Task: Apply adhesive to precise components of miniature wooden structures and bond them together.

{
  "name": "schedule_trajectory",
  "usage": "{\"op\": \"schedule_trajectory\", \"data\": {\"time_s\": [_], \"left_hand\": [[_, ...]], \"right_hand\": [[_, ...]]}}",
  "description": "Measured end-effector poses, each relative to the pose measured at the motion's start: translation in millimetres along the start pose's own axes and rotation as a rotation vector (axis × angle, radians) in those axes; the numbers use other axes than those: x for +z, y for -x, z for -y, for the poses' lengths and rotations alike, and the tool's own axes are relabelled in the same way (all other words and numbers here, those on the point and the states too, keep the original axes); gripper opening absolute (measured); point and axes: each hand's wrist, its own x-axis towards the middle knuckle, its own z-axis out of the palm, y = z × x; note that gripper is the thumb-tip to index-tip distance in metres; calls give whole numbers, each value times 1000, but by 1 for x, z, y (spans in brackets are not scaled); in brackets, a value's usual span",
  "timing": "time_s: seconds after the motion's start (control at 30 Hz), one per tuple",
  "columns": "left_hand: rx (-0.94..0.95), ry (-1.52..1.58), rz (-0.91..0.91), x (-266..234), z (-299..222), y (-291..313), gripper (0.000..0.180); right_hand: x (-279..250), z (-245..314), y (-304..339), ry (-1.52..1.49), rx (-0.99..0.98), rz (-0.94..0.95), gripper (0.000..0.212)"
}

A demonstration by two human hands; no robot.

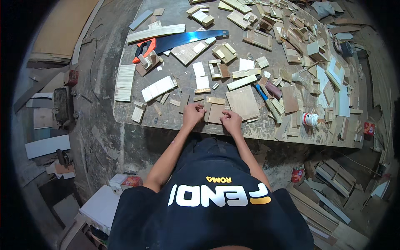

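Note:
Near the table's front edge lies a small brown wooden panel (pixel 217 112), with a pale wood strip (pixel 216 100) along its far end and a narrow strip (pixel 207 107) at its left side. My left hand (pixel 193 116) has its fingertips pinched at the panel's left side. At the right side, the bent fingers of my right hand (pixel 231 122) grip its edge. Beyond my right hand lies a larger square plywood board (pixel 242 103). A dark narrow wood piece (pixel 184 103) lies just beyond my left hand.
A handsaw (pixel 187 38) with an orange handle lies at the far left among wood offcuts. To the right are a blue-handled tool (pixel 261 92) and a white jar (pixel 310 119). Many small wood assemblies cover the far right of the table (pixel 166 119). Boards and scraps litter the floor.

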Motion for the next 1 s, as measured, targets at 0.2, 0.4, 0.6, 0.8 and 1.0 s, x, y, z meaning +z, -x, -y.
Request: {"op": "schedule_trajectory", "data": {"time_s": [0.2, 0.4, 0.6, 0.8, 1.0], "left_hand": [[7, 2, 17, -3, -11, 1, 25], [18, 1, 34, -3, -9, -4, 25], [-23, -30, 7, -2, -15, -6, 30], [-48, -87, 61, -2, -10, -17, 33], [-105, -114, 111, 0, 4, -28, 36]], "right_hand": [[3, -1, -3, 35, 44, -81, 25], [13, -20, -8, 48, 3, -130, 27], [7, -5, -5, 24, 48, -61, 26], [7, 1, -5, -80, 95, -96, 30], [8, 10, -6, -78, 149, -121, 31]]}}
